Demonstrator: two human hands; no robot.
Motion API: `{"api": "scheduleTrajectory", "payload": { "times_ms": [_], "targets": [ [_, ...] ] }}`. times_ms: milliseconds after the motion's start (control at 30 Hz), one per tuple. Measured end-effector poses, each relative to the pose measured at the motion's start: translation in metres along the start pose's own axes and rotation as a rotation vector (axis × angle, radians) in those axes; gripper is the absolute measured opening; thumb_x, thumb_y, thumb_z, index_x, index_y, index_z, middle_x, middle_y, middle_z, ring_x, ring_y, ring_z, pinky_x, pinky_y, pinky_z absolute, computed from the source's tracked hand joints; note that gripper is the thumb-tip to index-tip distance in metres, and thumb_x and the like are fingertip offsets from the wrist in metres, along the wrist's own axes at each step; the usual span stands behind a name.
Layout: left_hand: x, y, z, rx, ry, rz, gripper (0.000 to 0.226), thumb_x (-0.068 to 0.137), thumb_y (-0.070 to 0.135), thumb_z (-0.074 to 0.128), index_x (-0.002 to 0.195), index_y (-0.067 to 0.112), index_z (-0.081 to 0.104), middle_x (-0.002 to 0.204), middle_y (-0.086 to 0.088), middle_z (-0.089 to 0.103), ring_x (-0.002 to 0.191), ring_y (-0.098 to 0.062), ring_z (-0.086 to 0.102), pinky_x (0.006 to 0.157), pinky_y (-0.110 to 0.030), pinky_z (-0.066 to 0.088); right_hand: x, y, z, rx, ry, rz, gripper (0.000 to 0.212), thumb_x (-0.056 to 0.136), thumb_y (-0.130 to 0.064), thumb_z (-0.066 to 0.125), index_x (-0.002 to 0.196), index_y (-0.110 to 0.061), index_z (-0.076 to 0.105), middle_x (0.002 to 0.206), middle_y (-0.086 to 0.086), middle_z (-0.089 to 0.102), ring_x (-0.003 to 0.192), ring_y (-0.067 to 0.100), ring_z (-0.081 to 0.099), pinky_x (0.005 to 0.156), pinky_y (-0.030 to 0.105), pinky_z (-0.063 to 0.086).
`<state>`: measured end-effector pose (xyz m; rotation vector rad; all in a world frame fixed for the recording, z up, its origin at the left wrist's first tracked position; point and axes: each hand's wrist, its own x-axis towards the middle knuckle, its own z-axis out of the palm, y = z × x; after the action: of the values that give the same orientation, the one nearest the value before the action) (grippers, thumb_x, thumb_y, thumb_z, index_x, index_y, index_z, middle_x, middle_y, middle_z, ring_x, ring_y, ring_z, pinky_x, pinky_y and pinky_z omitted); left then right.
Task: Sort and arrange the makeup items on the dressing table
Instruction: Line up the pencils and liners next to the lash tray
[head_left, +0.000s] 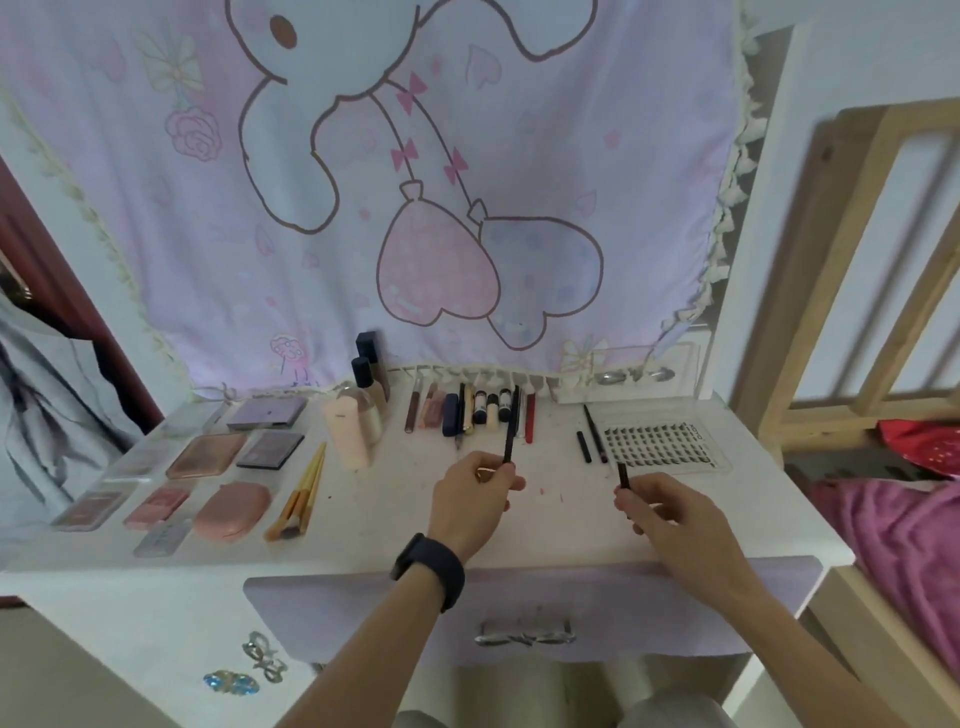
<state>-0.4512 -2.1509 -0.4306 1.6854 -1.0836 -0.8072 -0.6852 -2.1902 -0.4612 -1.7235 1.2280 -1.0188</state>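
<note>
Across the upper frame a pale pink-and-lilac cloth (156, 234) is showing a white cartoon rabbit outlined in brown, pink bows, and one pink and one lilac heart balloon. On the white table (389, 525), a bronze palette (208, 454), a pink case (234, 512) and yellow-handled brushes (301, 488) are lying at centre left. At centre, a black pencil (510, 431) and a black pen (623, 475) are standing out. A lilac drawer (337, 613) is showing below, and a magenta blanket (893, 540) at right.

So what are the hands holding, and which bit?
The left hand has its grip on the bottom end of a black pencil. The right hand has its grip on the lower part of a short black stick; only its top shows.
</note>
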Motion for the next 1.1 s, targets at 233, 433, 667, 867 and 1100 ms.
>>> {"api": "scheduleTrajectory", "payload": {
  "times_ms": [233, 433, 667, 867, 1100],
  "targets": [
    [0.042, 0.014, 0.026, 0.18, -0.025, -0.144, 0.008, 0.089, 0.032, 0.067, 0.082, 0.029, 0.067, 0.094, 0.005, 0.072, 0.092, -0.017, 0.066, 0.09, -0.035, 0.056, 0.035, 0.018, -0.018, -0.2, 0.213, -0.072, 0.014, 0.093, -0.028, 0.069, 0.082, -0.035, 0.063, 0.078, -0.015, 0.067, 0.077, 0.001, 0.06, 0.063, 0.014, 0.042],
    [0.069, 0.032, 0.057, 0.369, -0.1, -0.156, 0.016, 0.085, 0.032, 0.069, 0.084, 0.017, 0.074, 0.094, -0.004, 0.076, 0.091, -0.022, 0.069, 0.083, -0.034, 0.059, 0.033, 0.034, -0.012, -0.308, 0.245, -0.068, 0.017, 0.092, -0.035, 0.064, 0.082, -0.044, 0.054, 0.077, -0.02, 0.062, 0.079, -0.003, 0.058, 0.061, 0.015, 0.038],
    [0.092, 0.035, 0.085, 0.485, -0.117, -0.138, 0.023, 0.086, 0.037, 0.069, 0.089, 0.016, 0.077, 0.091, -0.002, 0.074, 0.086, -0.019, 0.067, 0.08, -0.033, 0.058, 0.031, 0.038, -0.014, -0.317, 0.256, -0.084, 0.006, 0.092, -0.032, 0.067, 0.089, -0.035, 0.063, 0.078, -0.022, 0.06, 0.073, -0.001, 0.058, 0.063, 0.013, 0.04],
    [0.096, 0.029, 0.095, 0.475, -0.071, -0.127, 0.018, 0.087, 0.043, 0.066, 0.091, 0.026, 0.072, 0.091, 0.003, 0.073, 0.084, -0.014, 0.063, 0.063, -0.024, 0.045, 0.032, 0.04, -0.014, -0.326, 0.264, -0.11, 0.004, 0.091, -0.031, 0.068, 0.089, -0.028, 0.066, 0.079, -0.019, 0.06, 0.066, 0.0, 0.058, 0.063, 0.017, 0.045],
    [0.099, 0.027, 0.1, 0.46, -0.046, -0.091, 0.013, 0.087, 0.042, 0.066, 0.081, 0.031, 0.071, 0.087, 0.009, 0.073, 0.083, -0.011, 0.064, 0.06, -0.022, 0.043, 0.032, 0.043, -0.013, -0.334, 0.264, -0.111, 0.005, 0.091, -0.031, 0.068, 0.088, -0.028, 0.065, 0.079, -0.018, 0.06, 0.066, 0.0, 0.057, 0.061, 0.015, 0.041]
  ]
}}
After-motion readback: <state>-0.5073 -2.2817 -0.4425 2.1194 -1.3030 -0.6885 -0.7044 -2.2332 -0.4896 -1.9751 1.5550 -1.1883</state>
